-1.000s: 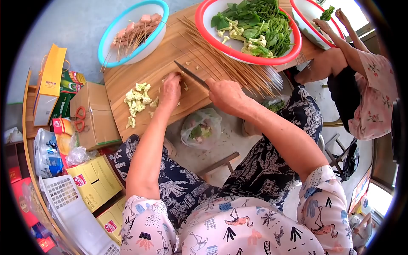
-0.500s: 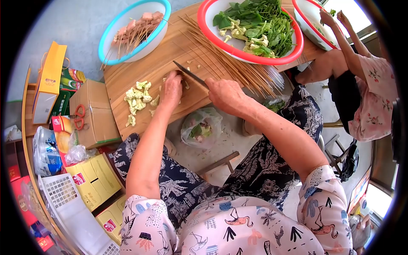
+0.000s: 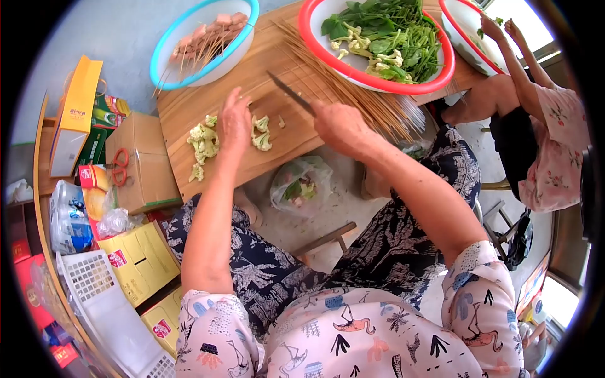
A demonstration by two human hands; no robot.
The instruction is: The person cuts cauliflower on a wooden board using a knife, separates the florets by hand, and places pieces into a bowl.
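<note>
My right hand [image 3: 340, 128] grips a dark-bladed knife [image 3: 288, 92], its blade slanting up and left above the wooden table [image 3: 293, 135]. My left hand [image 3: 234, 123] is open, its fingers stretched out over the wood. Left of it lies a pile of cut cauliflower florets [image 3: 203, 148], partly covered by the hand. A couple more cauliflower pieces [image 3: 261, 140] lie on its right side, with small crumbs scattered about. Whether the left hand touches any floret is hard to tell.
Bamboo skewers [image 3: 353, 85] lie beside a red-rimmed basin [image 3: 450, 72] of greens and cauliflower. A blue-rimmed basin [image 3: 153, 66] holds skewered meat. Below the table edge sits a plastic bag [image 3: 302, 187] of scraps. Cardboard boxes [image 3: 148, 160] stand left; another person [image 3: 548, 126] works at right.
My left hand has moved left toward the floret pile and opened, uncovering cauliflower pieces on its right. The knife has shifted slightly right, still in my right hand.
</note>
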